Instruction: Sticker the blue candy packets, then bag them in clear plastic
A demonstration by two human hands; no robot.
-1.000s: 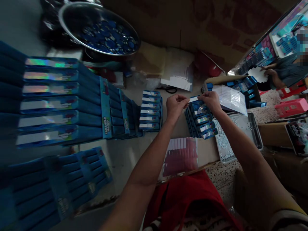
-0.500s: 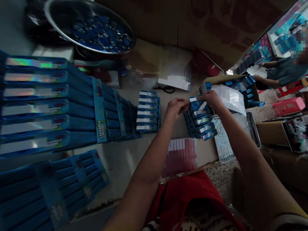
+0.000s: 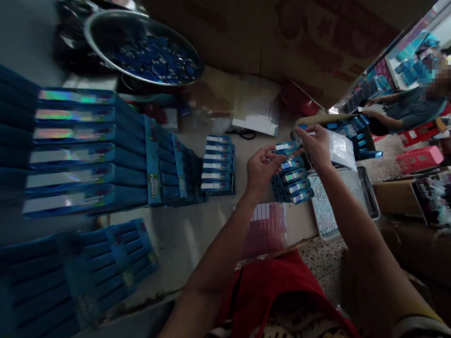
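Note:
A stack of blue boxes (image 3: 296, 176) with pale strips on their ends stands on the table in front of me. My left hand (image 3: 260, 171) is at the stack's upper left, thumb and fingers closed together near the upper boxes. Whatever lies between those fingertips is too small to make out. My right hand (image 3: 317, 146) hovers at the stack's upper right, its fingers apart. Left of my hands stands another small stack of blue boxes (image 3: 216, 165), untouched by either hand. Nearer me on the table lies a clear sheet of pale strip labels (image 3: 268, 225).
A metal bowl (image 3: 95, 35) of blue round pieces stands at the back left. Large blue box stacks (image 3: 130, 159) fill the left. At right are a metal tray (image 3: 376, 206) with small pale beads, a carton of blue boxes (image 3: 359, 134) and a seated person (image 3: 405, 105).
My left hand has moved right, onto the upper boxes of the stack. My right hand has lifted slightly, its fingers away from the top box's strip. The whole view has shifted a little.

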